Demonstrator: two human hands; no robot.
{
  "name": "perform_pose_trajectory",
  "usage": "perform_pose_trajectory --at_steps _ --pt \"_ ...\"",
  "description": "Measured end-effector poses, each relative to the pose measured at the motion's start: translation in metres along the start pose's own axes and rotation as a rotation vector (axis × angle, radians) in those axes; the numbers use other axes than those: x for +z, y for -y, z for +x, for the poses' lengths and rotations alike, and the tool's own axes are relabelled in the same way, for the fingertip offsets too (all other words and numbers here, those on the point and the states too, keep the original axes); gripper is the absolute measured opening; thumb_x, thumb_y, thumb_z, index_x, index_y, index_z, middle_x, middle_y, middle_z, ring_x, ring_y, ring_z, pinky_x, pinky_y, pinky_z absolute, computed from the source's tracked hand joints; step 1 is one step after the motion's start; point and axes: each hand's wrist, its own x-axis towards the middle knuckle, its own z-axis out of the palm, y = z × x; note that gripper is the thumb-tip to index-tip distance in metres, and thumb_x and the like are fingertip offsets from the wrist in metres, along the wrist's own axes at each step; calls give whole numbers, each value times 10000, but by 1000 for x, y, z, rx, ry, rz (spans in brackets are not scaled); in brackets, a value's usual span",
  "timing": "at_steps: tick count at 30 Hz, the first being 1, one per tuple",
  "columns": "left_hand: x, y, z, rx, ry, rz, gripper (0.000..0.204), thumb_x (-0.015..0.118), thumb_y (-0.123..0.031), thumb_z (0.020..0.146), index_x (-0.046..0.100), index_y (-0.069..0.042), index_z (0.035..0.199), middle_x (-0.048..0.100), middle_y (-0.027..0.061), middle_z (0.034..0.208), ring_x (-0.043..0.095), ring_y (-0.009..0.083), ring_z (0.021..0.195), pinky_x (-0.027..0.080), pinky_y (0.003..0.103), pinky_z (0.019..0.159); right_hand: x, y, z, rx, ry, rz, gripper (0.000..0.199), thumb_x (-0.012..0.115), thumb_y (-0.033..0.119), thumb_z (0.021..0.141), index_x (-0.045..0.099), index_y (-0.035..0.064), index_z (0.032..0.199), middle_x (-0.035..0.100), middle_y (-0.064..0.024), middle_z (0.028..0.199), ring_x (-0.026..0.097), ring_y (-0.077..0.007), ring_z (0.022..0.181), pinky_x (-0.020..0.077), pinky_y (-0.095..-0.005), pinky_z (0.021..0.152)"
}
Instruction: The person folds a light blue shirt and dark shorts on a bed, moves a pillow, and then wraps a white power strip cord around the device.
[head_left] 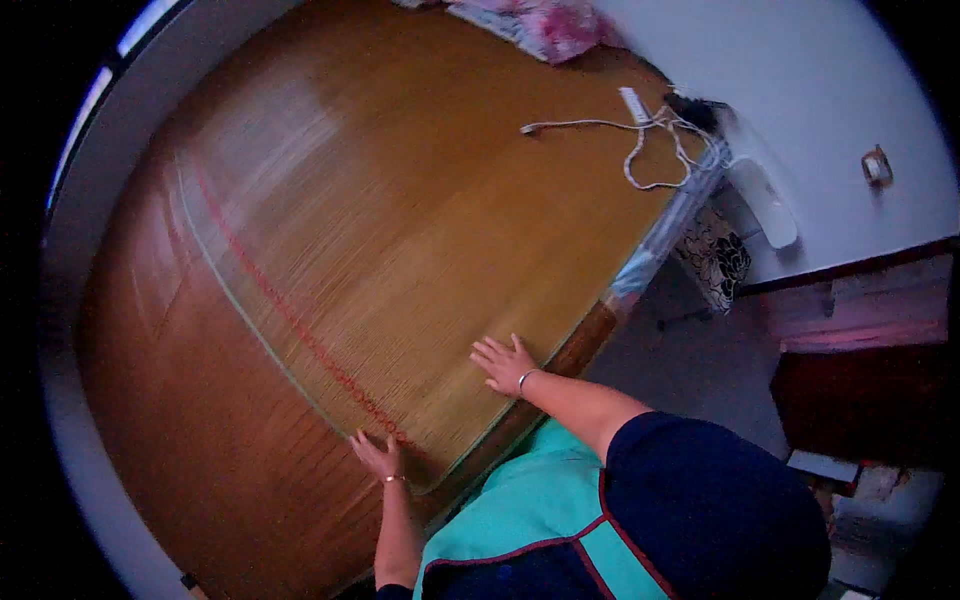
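Observation:
A large woven sleeping mat point(400, 250), tan with a red patterned stripe and a pale green border, covers much of a brown wooden bed surface point(230, 440). My left hand point(377, 458) rests at the mat's near left corner, beside the end of the red stripe, its fingers stretched out. Flat on the mat near its right-hand edge lies my right hand point(505, 365), fingers spread. Neither hand holds anything. The mat looks smooth under both hands.
A white cable with a plug strip point(634, 106) lies on the mat's far right part. Pink bedding point(560, 30) sits at the far edge. Beyond the bed's right edge stand a white chair-like piece point(765, 205) and a dark patterned cloth point(715, 260). A tape roll point(876, 168) is against the white wall.

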Motion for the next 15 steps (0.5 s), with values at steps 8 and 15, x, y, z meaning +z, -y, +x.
perform_pose_trajectory --at_steps 8,15 --pt "61 -126 -71 96 372 16 597 676 -213 611 469 -45 1145 338 200 1269 361 323 1141 305 406 946 -37 -132 -93 417 169 195 438 456 231 802 397 131 1224 321 -74 1320 332 -257 1194 246 -511 953" --pt "93 -272 -83 -16 574 -442 404 615 -128 696 529 -13 1074 584 119 996 571 198 855 449 296 765 -76 -267 -146 467 -306 771 308 498 231 740 581 49 975 591 -128 953 555 -259 913 434 -361 790"
